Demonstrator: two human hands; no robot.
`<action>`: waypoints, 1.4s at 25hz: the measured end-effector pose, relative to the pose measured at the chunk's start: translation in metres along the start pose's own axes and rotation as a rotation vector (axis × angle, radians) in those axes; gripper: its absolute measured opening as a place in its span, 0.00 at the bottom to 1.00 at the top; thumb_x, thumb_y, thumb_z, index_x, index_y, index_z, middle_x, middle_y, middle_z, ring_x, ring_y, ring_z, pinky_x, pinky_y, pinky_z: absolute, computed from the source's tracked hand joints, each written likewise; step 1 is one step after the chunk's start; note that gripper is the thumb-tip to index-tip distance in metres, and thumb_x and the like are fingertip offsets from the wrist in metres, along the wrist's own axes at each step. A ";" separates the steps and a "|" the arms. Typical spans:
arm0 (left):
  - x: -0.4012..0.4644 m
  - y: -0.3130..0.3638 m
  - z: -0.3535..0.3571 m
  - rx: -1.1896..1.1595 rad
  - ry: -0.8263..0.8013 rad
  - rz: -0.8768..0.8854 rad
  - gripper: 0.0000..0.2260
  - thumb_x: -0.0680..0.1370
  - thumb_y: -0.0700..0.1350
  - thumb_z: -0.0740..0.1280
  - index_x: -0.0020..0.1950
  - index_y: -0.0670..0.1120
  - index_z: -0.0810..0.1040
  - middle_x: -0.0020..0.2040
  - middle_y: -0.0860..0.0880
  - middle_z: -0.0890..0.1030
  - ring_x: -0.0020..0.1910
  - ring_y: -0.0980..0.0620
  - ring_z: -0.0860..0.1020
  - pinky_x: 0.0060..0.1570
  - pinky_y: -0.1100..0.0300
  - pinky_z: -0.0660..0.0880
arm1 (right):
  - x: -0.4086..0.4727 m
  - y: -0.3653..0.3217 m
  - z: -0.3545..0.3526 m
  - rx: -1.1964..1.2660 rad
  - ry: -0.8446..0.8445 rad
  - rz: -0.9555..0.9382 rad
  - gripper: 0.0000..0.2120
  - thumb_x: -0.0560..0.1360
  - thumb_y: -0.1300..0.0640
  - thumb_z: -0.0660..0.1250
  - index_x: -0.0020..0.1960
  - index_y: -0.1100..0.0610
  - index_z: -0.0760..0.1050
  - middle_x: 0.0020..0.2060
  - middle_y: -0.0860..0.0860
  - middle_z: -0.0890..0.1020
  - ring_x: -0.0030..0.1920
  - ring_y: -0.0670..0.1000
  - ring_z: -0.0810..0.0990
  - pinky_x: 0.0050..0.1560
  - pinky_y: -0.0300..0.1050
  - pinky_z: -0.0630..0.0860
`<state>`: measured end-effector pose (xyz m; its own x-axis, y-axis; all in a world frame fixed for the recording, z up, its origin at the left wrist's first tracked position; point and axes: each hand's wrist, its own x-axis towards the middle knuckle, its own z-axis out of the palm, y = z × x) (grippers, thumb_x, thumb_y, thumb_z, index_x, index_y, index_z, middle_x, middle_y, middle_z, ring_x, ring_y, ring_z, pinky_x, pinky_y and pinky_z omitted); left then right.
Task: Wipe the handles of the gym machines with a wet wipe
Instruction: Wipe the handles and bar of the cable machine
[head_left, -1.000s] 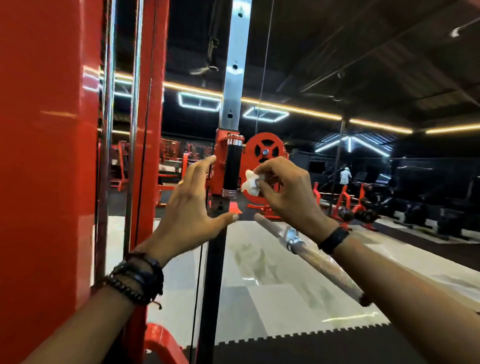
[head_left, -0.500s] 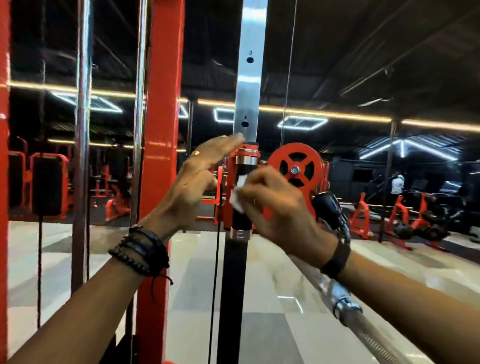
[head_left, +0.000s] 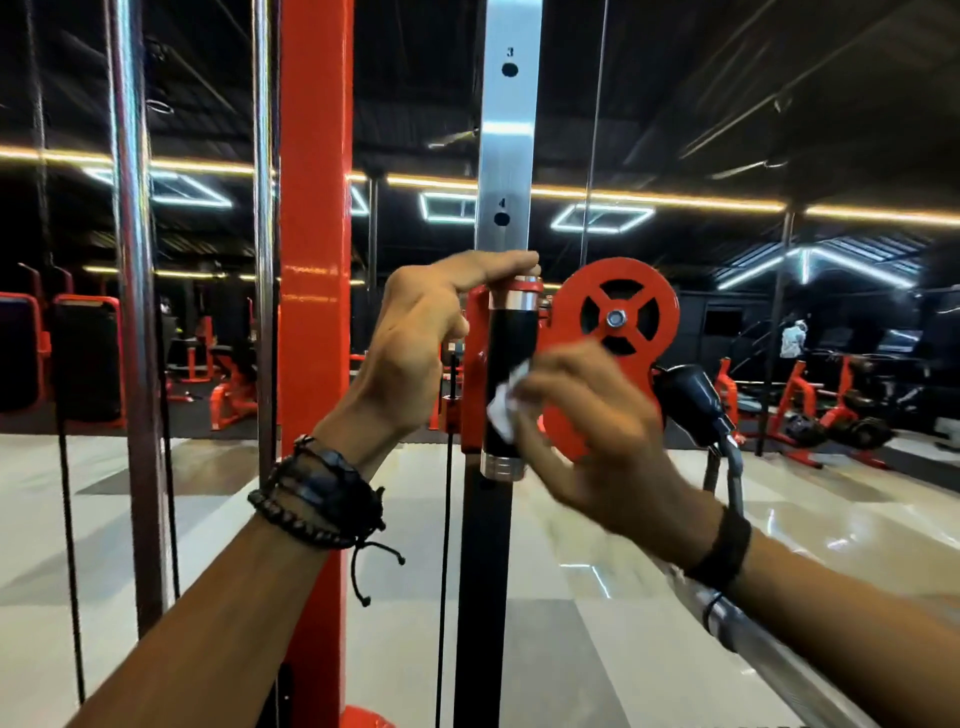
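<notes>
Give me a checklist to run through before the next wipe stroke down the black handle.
1. Wet wipe pinched in right hand: ok.
2. Wipe touching black handle: ok, at its lower half.
3. Left hand steadying the top: ok, fingers lie over the upper chrome cap.
4. Lower chrome cap reachable: ok, uncovered.
5. Back of handle wiped: cannot tell.

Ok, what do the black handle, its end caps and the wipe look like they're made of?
Black handle: matte, probably rubber or foam, since it shows no glare. End caps: shiny silver bands, likely polished metal. Wipe: thin, white and crumpled, probably nonwoven tissue, held in the right hand; it is blurred.
</notes>
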<state>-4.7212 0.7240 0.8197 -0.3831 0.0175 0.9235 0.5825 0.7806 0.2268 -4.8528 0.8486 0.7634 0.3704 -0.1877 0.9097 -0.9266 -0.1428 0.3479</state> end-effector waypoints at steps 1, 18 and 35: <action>0.000 -0.001 0.001 0.007 0.013 0.003 0.26 0.71 0.36 0.51 0.65 0.33 0.76 0.63 0.39 0.80 0.66 0.47 0.76 0.67 0.50 0.71 | -0.020 -0.010 0.002 0.033 -0.046 -0.020 0.05 0.75 0.66 0.70 0.45 0.68 0.80 0.43 0.59 0.80 0.43 0.56 0.77 0.44 0.49 0.74; -0.003 -0.005 0.010 0.033 0.081 0.032 0.26 0.69 0.36 0.52 0.63 0.32 0.77 0.62 0.39 0.80 0.65 0.48 0.76 0.65 0.54 0.72 | 0.029 0.010 0.009 0.730 0.209 0.852 0.08 0.77 0.66 0.66 0.56 0.62 0.79 0.50 0.54 0.84 0.52 0.48 0.83 0.51 0.40 0.80; -0.001 -0.007 0.005 0.144 0.007 0.035 0.31 0.70 0.49 0.53 0.67 0.35 0.75 0.67 0.40 0.77 0.70 0.46 0.72 0.70 0.45 0.67 | 0.053 0.016 0.008 0.993 0.421 1.164 0.09 0.73 0.72 0.68 0.52 0.64 0.78 0.42 0.59 0.83 0.40 0.54 0.83 0.41 0.48 0.82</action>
<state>-4.7284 0.7214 0.8160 -0.3591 0.0426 0.9323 0.4866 0.8610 0.1480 -4.8475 0.8284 0.8154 -0.6817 -0.3955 0.6155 -0.2076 -0.7021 -0.6811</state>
